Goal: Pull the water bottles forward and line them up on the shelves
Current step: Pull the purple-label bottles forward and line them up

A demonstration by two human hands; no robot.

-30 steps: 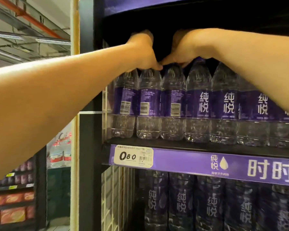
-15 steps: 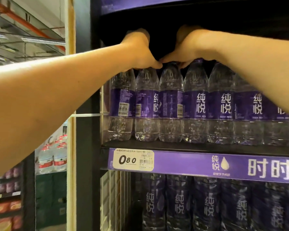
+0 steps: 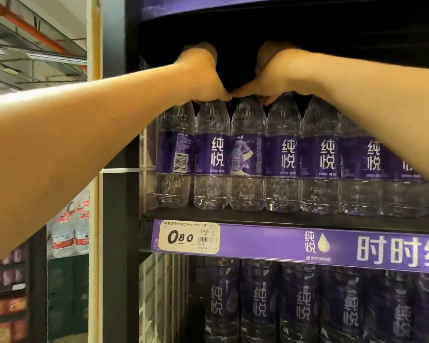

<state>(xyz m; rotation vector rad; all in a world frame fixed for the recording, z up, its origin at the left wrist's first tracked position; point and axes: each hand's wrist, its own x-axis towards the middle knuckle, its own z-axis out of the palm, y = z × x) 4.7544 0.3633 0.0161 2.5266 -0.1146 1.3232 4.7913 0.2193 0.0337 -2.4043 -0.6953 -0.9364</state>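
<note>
A row of clear water bottles with purple labels stands at the front of the upper shelf [image 3: 270, 217]. My left hand [image 3: 203, 75] is closed over the cap of the second bottle from the left [image 3: 212, 157], whose label shows white characters. My right hand [image 3: 273, 75] is closed over the cap of the third bottle [image 3: 247, 157], which shows a picture side of its label. The thumbs of both hands touch. The caps are hidden under my fingers. The leftmost bottle [image 3: 175, 154] shows its barcode.
A purple shelf strip with a white price tag [image 3: 190, 237] reading 080 runs below. More purple-labelled bottles [image 3: 305, 305] fill the lower shelf. A black upright post [image 3: 115, 169] and wire side grid bound the left. Red-labelled bottles [image 3: 70, 233] stand in the aisle behind.
The second and third bottles have turned under my hands: the second now faces its white characters forward, the third shows a picture instead of a barcode. Both hands stayed on the caps.
</note>
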